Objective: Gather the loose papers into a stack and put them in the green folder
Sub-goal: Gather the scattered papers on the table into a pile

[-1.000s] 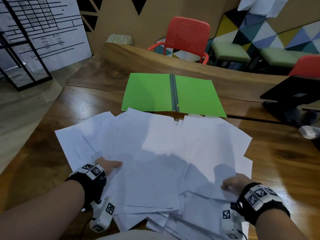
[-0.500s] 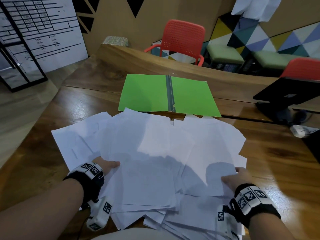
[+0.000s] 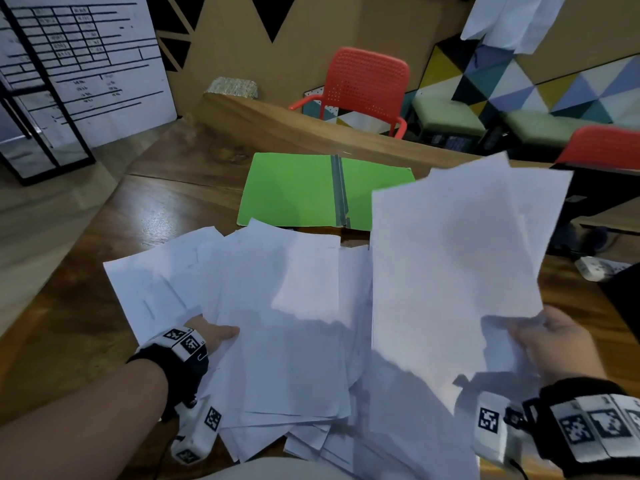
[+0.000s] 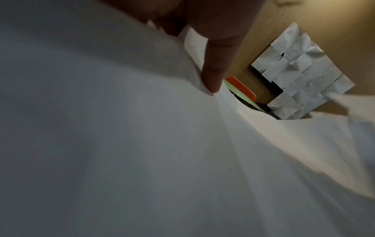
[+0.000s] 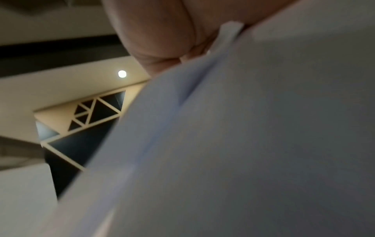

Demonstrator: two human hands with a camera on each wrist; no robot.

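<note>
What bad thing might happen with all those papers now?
The right hand pinches the lifted sheets only at their near edge, so some could slip and flutter down. The left hand grips a messy pile overhanging the table edge, so bottom sheets might slide off.

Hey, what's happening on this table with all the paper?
A person is gathering loose papers spread over a wooden table. The right hand holds a few sheets lifted off the pile, while the left hand rests at the pile's left edge. The green folder lies open behind, nothing in it yet.
</note>
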